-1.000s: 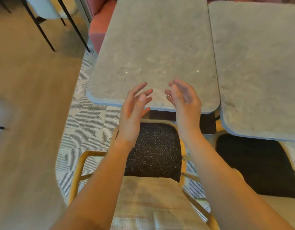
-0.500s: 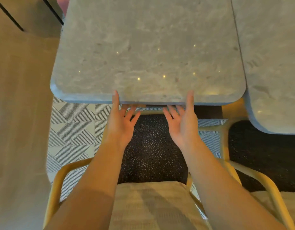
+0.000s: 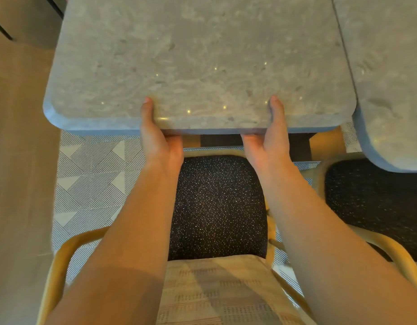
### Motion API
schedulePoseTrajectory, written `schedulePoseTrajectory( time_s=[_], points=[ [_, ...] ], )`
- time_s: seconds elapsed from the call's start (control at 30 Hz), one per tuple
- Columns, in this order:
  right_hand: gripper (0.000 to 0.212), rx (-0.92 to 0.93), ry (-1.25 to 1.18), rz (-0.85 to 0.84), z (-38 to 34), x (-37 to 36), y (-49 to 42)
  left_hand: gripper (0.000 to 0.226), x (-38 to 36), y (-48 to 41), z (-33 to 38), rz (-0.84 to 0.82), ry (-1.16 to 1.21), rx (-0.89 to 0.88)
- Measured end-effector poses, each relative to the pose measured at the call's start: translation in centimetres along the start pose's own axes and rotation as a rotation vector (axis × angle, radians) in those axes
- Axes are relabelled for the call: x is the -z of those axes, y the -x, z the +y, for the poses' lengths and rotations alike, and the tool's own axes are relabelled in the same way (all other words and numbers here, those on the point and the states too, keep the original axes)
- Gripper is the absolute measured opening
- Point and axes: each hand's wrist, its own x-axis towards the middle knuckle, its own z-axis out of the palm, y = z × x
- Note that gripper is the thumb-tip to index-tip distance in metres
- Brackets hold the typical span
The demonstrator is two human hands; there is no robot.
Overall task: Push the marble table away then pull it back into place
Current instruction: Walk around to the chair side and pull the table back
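The grey marble table (image 3: 198,62) fills the upper middle of the head view, its rounded near edge facing me. My left hand (image 3: 157,139) grips that near edge left of centre, thumb lying on the top and fingers hidden under the slab. My right hand (image 3: 270,141) grips the same edge right of centre in the same way, thumb on top, fingers tucked beneath.
A second marble table (image 3: 390,78) stands close on the right with a narrow gap between. Below my arms is a chair with a black speckled seat (image 3: 216,207) and yellow frame (image 3: 62,259); another like it (image 3: 371,202) sits at right. Patterned rug and wooden floor lie left.
Both hands went from hovering open over the tabletop to the near edge, then closed round it with thumbs on top. The view has drawn closer to the table.
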Motion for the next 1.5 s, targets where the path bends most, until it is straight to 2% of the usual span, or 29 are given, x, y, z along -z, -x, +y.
schedulePoseTrajectory(
  time_s=[0.13, 0.27, 0.43, 0.6, 0.97, 1.17, 1.37, 1.5],
  points=[
    [0.038, -0.004, -0.005, -0.015, -0.1, 0.3, 0.1, 0.026, 0.0, 0.2, -0.1, -0.011, 0.035, -0.013],
    [0.033, -0.002, -0.033, -0.035, -0.2, 0.3, 0.1, 0.018, -0.1, 0.3, -0.2, -0.02, 0.06, -0.013],
    [0.042, -0.004, -0.049, -0.033, -0.1, 0.3, 0.3, 0.016, 0.0, 0.4, -0.3, -0.008, 0.086, -0.008],
    [0.034, -0.011, -0.035, -0.014, -0.2, 0.5, 0.6, 0.014, 0.1, 0.8, -0.3, 0.004, 0.094, -0.001],
    [0.045, -0.003, -0.036, 0.002, 0.0, 0.8, 0.7, 0.02, 0.4, 1.5, -0.2, 0.002, 0.091, -0.007],
    [0.039, -0.01, -0.039, -0.012, 0.0, 1.5, 0.8, 0.017, 0.7, 1.9, -0.3, 0.016, 0.077, 0.001],
    [0.04, -0.011, -0.034, -0.025, 0.1, 2.0, 1.2, 0.035, 1.1, 2.3, -0.5, 0.026, 0.081, -0.01],
    [0.033, -0.019, -0.027, -0.028, -0.1, 2.4, 1.5, 0.037, 1.4, 2.5, -0.6, 0.023, 0.081, -0.022]
  ],
)
